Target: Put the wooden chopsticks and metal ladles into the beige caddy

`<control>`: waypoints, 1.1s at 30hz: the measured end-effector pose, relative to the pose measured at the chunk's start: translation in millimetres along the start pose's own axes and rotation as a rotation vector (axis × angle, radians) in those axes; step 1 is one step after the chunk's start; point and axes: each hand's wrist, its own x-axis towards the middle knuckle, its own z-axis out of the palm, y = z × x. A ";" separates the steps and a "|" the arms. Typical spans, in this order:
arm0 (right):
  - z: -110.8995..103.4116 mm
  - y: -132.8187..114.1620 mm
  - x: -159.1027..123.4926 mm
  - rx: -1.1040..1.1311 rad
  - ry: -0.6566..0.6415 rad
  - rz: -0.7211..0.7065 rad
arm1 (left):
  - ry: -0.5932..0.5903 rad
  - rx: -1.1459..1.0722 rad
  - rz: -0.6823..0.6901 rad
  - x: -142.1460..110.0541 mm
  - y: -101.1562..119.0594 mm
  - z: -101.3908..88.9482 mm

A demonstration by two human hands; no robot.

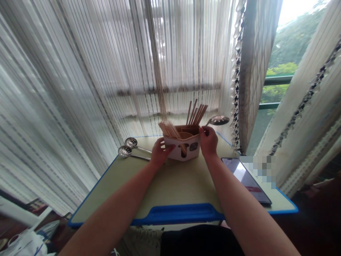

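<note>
Both hands (160, 152) (208, 141) around holder (186, 147), far table edge (149, 136).

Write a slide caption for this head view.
Both hands, left hand and right hand, grip a utensil holder of chopsticks on the table.

a holder (183, 149) stands toward the far middle of a small table (170, 185), with the person's left hand (160, 152) against its left side and the right hand (208, 141) against its right side. chopsticks (195, 113) stand in the holder's rear part, a second bundle (169, 129) leans in its front left part, and a ladle (218, 120) juts out behind to the right. two slotted spoons (128, 147) lie on the table left of the holder, one behind the other. a phone (246, 179) lies flat near the table's right edge, in front of and to the right of the holder. curtains (106, 71) hang behind the table, before a window (282, 71).
</note>
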 end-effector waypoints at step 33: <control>-3.2 -2.3 -1.2 -0.110 0.053 0.318 | -0.475 1.493 -0.303 0.4 52.8 -39.7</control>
